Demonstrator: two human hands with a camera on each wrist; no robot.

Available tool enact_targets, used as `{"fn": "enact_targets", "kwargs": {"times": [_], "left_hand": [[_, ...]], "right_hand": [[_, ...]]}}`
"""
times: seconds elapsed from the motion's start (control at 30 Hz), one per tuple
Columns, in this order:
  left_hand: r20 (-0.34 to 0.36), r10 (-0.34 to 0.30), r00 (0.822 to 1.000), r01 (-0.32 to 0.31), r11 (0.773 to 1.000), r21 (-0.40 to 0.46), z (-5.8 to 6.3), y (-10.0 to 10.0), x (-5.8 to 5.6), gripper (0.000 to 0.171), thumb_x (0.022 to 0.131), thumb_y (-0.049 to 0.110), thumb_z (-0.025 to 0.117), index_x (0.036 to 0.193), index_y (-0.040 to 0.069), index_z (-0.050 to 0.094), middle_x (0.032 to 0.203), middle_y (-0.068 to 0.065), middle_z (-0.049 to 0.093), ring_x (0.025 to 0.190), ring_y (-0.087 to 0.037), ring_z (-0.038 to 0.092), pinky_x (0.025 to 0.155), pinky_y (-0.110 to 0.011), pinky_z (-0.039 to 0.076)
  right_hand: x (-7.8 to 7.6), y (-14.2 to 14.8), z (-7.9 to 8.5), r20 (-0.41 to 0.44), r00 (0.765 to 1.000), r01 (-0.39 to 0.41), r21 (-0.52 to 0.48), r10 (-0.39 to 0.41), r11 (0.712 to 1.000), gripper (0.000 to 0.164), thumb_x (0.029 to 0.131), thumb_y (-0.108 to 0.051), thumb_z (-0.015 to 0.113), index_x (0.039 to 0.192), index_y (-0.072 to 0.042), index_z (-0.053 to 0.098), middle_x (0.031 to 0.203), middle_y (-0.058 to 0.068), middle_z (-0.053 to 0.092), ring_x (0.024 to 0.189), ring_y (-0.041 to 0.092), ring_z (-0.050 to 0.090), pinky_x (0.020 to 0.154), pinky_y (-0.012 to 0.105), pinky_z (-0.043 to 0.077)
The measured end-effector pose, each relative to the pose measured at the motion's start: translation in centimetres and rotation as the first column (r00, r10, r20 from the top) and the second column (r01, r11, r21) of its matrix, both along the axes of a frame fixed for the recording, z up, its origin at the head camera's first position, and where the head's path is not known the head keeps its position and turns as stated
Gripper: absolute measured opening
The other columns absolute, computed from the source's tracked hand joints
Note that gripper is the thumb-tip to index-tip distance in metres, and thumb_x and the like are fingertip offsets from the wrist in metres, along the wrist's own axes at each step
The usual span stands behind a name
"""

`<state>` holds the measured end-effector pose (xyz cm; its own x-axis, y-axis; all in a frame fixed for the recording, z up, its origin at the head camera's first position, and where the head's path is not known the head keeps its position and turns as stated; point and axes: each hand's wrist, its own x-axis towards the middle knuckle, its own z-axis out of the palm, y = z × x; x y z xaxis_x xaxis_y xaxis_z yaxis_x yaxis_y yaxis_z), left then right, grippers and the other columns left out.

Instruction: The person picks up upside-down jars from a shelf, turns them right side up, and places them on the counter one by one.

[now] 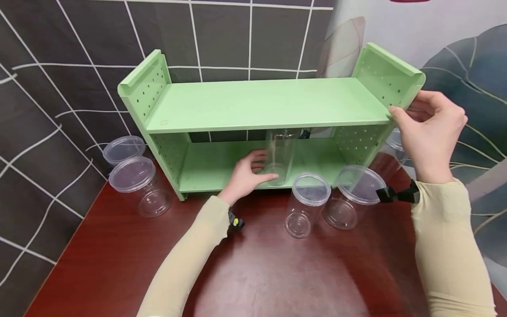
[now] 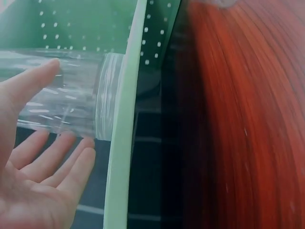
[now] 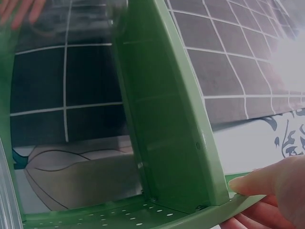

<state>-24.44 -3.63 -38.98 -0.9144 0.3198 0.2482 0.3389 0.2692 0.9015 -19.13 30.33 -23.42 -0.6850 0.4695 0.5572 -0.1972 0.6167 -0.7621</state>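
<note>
A light green two-tier shelf [image 1: 253,103] with perforated side panels stands against the tiled wall. Within its lower tier is a clear plastic jar [image 1: 282,154], its top end hidden by the upper board. My left hand [image 1: 245,174] is at the jar's left side, fingers spread and loosely bent. In the left wrist view, the thumb overlaps the jar [image 2: 78,102] and the other fingertips are right at its edge. My right hand [image 1: 433,127] grips the front edge of the right side panel, thumb inside and fingers outside; the right wrist view shows the thumb [image 3: 252,183] against the green frame.
Two clear lidded jars, a slim jar [image 1: 306,207] and a wider jar [image 1: 354,200], stand before the shelf's right half. Another jar [image 1: 390,154] is beyond its right side. On the left are a front jar [image 1: 148,193] and a rear jar [image 1: 123,149], on the red-brown table [image 1: 245,273].
</note>
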Motion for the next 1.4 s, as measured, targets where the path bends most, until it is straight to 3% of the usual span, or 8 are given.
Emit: {"fn": "enact_targets", "kwargs": {"times": [0.2, 0.5, 0.8, 1.1, 1.23, 1.4], "left_hand": [[0.023, 0.041, 0.999, -0.041, 0.999, 0.002, 0.0, -2.6, 0.9, 0.075, 0.080, 0.022, 0.090, 0.145, 0.015, 0.053, 0.133, -0.005, 0.062, 0.115, -0.022, 0.064, 0.098, -0.035, 0.053], [0.050, 0.082, 0.995, -0.082, 0.997, 0.007, 0.0, -5.4, 1.9, 0.074, 0.081, 0.024, 0.090, 0.144, 0.015, 0.054, 0.134, -0.001, 0.062, 0.115, -0.020, 0.064, 0.094, -0.035, 0.055], [0.046, 0.091, 0.995, -0.089, 0.995, -0.045, -0.4, -4.6, 2.1, 0.091, 0.075, 0.034, 0.093, 0.150, 0.015, 0.045, 0.141, -0.008, 0.055, 0.126, -0.028, 0.057, 0.104, -0.035, 0.048], [0.035, 0.128, 0.991, -0.127, 0.992, -0.022, -1.1, -4.5, 2.3, 0.087, 0.076, 0.026, 0.093, 0.147, 0.012, 0.047, 0.136, -0.010, 0.058, 0.124, -0.027, 0.059, 0.104, -0.033, 0.048], [0.036, 0.129, 0.991, -0.129, 0.992, -0.007, -1.2, -5.2, 3.0, 0.086, 0.075, 0.027, 0.093, 0.147, 0.013, 0.048, 0.136, -0.009, 0.058, 0.123, -0.028, 0.058, 0.104, -0.035, 0.048], [0.017, 0.135, 0.991, -0.134, 0.990, -0.029, -1.5, -6.7, 4.7, 0.086, 0.074, 0.029, 0.094, 0.145, 0.013, 0.049, 0.134, -0.008, 0.060, 0.121, -0.027, 0.059, 0.104, -0.038, 0.049]], "right_hand": [[0.1, 0.3, -0.1, 0.004, 0.999, 0.051, 0.056, -0.051, 0.997, 0.038, 0.088, -0.022, 0.079, 0.127, -0.023, 0.073, 0.115, -0.003, 0.074, 0.086, -0.006, 0.064, 0.091, 0.016, 0.051], [0.2, 0.6, 0.0, 0.008, 0.999, 0.051, 0.040, -0.052, 0.998, 0.038, 0.088, -0.019, 0.078, 0.126, -0.022, 0.073, 0.114, -0.004, 0.074, 0.084, -0.007, 0.063, 0.090, 0.015, 0.051], [0.2, 0.2, 0.1, 0.006, 0.999, 0.052, 0.033, -0.052, 0.998, 0.039, 0.088, -0.018, 0.078, 0.127, -0.020, 0.073, 0.113, -0.004, 0.074, 0.083, -0.007, 0.063, 0.088, 0.014, 0.051], [0.0, 0.0, 0.1, -0.007, 1.000, -0.008, -0.018, 0.007, 1.000, 0.038, 0.087, -0.016, 0.080, 0.124, -0.019, 0.075, 0.111, -0.004, 0.075, 0.084, -0.004, 0.066, 0.086, 0.014, 0.052], [-0.2, 0.1, 0.0, -0.003, 1.000, -0.012, -0.016, 0.012, 1.000, 0.038, 0.087, -0.018, 0.080, 0.125, -0.020, 0.074, 0.112, -0.003, 0.074, 0.085, -0.004, 0.066, 0.087, 0.015, 0.052], [0.3, 0.2, -0.1, 0.043, 0.998, -0.038, -0.039, 0.040, 0.999, 0.041, 0.087, -0.017, 0.080, 0.128, -0.021, 0.073, 0.115, -0.004, 0.073, 0.087, -0.003, 0.066, 0.089, 0.016, 0.052]]}}
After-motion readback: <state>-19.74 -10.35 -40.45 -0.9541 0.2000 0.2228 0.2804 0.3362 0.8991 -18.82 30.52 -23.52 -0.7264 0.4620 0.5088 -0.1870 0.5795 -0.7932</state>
